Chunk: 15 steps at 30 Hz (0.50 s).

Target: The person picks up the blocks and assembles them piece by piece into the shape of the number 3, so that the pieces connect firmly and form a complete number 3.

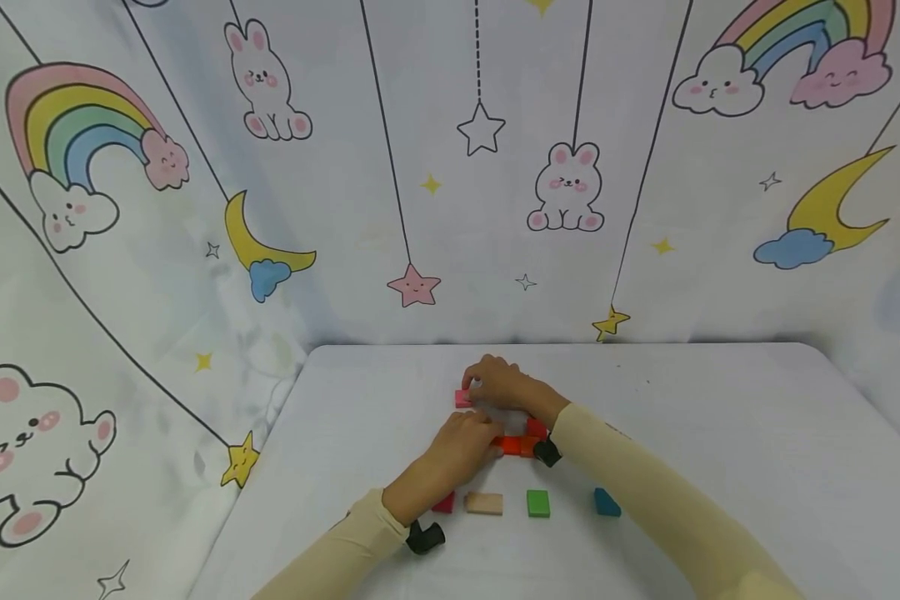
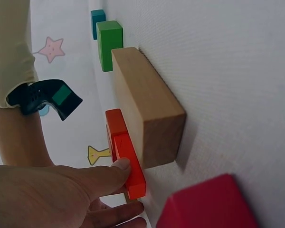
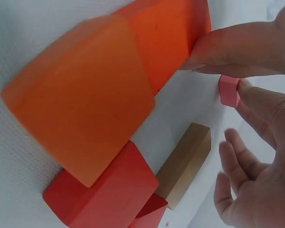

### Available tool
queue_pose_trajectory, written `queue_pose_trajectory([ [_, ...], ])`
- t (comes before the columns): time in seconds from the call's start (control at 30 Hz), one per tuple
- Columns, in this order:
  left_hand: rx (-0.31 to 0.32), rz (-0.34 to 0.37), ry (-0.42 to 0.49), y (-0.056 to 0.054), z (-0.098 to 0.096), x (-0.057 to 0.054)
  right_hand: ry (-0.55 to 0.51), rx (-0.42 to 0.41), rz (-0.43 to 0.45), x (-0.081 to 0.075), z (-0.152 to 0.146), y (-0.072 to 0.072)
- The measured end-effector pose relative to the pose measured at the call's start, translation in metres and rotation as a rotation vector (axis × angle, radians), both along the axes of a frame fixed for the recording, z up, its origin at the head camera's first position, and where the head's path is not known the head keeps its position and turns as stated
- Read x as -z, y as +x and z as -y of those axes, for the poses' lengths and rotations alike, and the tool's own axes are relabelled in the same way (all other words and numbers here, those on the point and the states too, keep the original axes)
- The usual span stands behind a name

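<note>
My left hand (image 1: pixel 461 450) pinches a red-orange block (image 2: pixel 133 173) between thumb and fingers, low over the table. That block's far end meets an orange block (image 3: pixel 85 104), which touches a red block (image 3: pixel 107 190). Farther back, my right hand (image 1: pixel 498 383) pinches a small pink block (image 1: pixel 462 398) at its right end, on the table or close to it. In the right wrist view, this hand's other fingers (image 3: pixel 235 156) are spread apart from the blocks. A second wooden block (image 3: pixel 185 164) lies beyond the red one; the right forearm hides it from the head view.
Along the front lie a dark red block (image 1: pixel 444 503), a wooden block (image 1: pixel 484 503), a green block (image 1: pixel 538 503) and a blue block (image 1: pixel 607 502). The white table (image 1: pixel 720 433) meets a patterned cloth backdrop (image 1: pixel 330 208). Dark wrist cameras sit on both wrists.
</note>
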<state>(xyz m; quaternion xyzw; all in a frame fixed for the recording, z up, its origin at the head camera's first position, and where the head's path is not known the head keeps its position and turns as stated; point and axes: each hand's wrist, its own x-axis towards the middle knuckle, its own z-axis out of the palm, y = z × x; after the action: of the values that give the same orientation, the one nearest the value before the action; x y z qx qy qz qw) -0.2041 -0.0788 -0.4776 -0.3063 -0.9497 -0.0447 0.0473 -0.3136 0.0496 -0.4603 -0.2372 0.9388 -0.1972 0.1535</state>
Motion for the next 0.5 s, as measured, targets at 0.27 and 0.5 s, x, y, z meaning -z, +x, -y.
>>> queue_pose_trajectory([
  [0.27, 0.0, 0.003, 0.007, -0.002, -0.001, 0.004, -0.012, -0.002, 0.008, 0.001, -0.006, 0.0],
  [0.5, 0.001, -0.001, 0.006, -0.002, 0.0, 0.005, 0.022, -0.002, 0.015, 0.004, -0.016, -0.005],
])
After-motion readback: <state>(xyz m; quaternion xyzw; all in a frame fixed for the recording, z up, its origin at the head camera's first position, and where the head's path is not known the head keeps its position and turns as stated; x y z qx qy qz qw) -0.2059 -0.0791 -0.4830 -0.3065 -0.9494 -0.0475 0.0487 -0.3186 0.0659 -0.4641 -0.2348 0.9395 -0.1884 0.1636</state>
